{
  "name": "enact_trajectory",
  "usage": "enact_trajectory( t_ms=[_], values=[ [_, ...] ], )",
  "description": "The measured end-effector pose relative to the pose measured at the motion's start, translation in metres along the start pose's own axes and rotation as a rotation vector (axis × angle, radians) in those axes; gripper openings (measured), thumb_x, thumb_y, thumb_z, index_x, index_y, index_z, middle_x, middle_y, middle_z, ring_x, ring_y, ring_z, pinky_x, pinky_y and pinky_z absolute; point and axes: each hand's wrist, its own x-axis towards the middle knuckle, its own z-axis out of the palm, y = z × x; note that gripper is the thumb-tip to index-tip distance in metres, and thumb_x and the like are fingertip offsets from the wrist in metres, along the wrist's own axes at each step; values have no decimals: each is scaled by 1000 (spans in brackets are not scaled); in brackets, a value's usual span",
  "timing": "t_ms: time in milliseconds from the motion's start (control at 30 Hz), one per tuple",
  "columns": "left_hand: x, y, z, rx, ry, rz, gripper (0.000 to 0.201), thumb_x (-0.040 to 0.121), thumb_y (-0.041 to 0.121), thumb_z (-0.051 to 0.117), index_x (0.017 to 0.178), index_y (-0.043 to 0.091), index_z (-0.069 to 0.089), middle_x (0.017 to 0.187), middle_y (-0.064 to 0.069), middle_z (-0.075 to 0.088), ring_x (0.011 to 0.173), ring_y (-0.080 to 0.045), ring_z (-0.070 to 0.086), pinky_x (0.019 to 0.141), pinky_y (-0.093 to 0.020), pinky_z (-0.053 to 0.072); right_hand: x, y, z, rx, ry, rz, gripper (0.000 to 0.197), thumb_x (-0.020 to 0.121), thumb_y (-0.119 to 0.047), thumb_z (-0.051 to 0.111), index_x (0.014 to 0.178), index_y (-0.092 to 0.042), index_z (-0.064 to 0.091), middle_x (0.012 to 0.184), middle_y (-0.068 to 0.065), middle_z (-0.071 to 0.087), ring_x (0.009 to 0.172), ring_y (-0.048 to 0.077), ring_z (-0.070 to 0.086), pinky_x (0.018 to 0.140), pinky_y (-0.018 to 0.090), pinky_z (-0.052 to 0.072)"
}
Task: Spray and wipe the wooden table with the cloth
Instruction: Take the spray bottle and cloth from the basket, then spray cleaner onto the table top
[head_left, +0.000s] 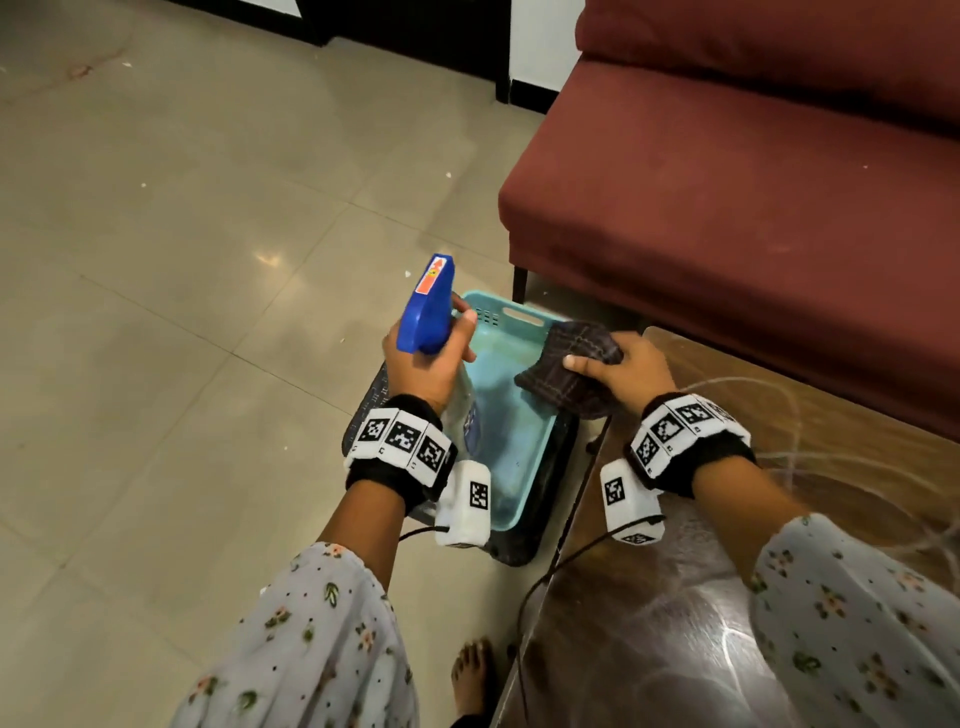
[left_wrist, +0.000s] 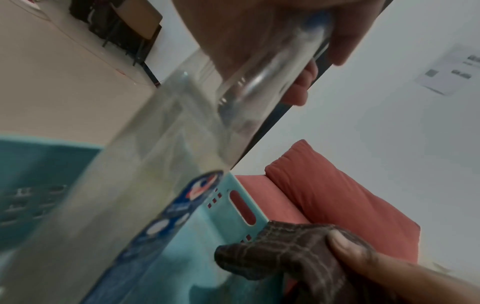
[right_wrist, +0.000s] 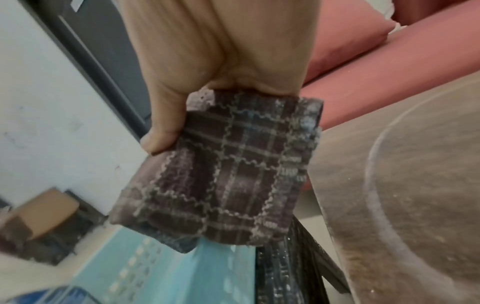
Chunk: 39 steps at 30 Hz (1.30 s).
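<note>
My left hand (head_left: 431, 358) grips the neck of a clear spray bottle (head_left: 467, 410) with a blue trigger head (head_left: 426, 306), held over the teal basket (head_left: 519, 441). In the left wrist view the spray bottle (left_wrist: 161, 164) fills the middle, my fingers (left_wrist: 301, 82) curled round it. My right hand (head_left: 623, 369) pinches a folded dark plaid cloth (head_left: 571, 364) above the basket's right rim, beside the wooden table (head_left: 675, 597). The right wrist view shows the cloth (right_wrist: 228, 170) hanging from my thumb and fingers (right_wrist: 161, 131), with the table (right_wrist: 415, 185) to the right.
The teal basket sits on a dark mat (head_left: 524, 540) on the tiled floor (head_left: 182, 260). A maroon sofa (head_left: 753, 182) stands behind the table. Faint white ring marks (head_left: 810, 415) lie on the tabletop. My bare foot (head_left: 472, 680) is by the table's edge.
</note>
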Motion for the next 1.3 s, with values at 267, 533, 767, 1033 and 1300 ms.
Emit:
enact_trajectory(
  t_ms=[267, 533, 767, 1033, 1300],
  values=[
    [-7, 63, 23, -9, -243, 90, 31, 78, 8, 58, 98, 32, 55, 91, 23, 67, 54, -5, 50, 59, -20, 45, -67, 12, -61, 889, 219, 159, 35, 60, -34, 78, 86, -16, 65, 69, -7, 74, 68, 9, 70, 65, 28, 58],
    [-70, 99, 96, -81, -304, -162, 25, 78, 37, 61, 87, 14, 57, 78, 1, 60, 49, -10, 51, 49, -23, 42, -144, 107, -136, 1061, 484, 337, 45, 83, -16, 64, 124, -3, 50, 71, -5, 75, 67, 15, 72, 52, 32, 57],
    [-146, 75, 152, -7, -494, -215, 18, 79, 27, 65, 93, 16, 62, 96, -4, 66, 60, -14, 58, 47, -25, 45, -200, 177, -174, 990, 527, 494, 46, 84, -14, 62, 126, -5, 44, 121, 19, 59, 105, 35, 61, 75, 46, 56],
    [-215, 40, 199, 99, -531, -237, 12, 74, 30, 68, 71, 22, 59, 57, 11, 61, 44, -15, 49, 46, -24, 41, -226, 220, -196, 1054, 419, 491, 97, 48, -34, 87, 130, -15, 38, 137, 16, 48, 117, 33, 54, 74, 39, 58],
    [-237, 19, 217, 296, -463, -469, 38, 67, 51, 72, 60, 14, 63, 48, 2, 63, 59, -28, 62, 53, -32, 45, -246, 257, -191, 1133, 522, 542, 68, 70, -17, 74, 131, -14, 41, 130, 17, 55, 99, 26, 62, 70, 41, 58]
  ],
)
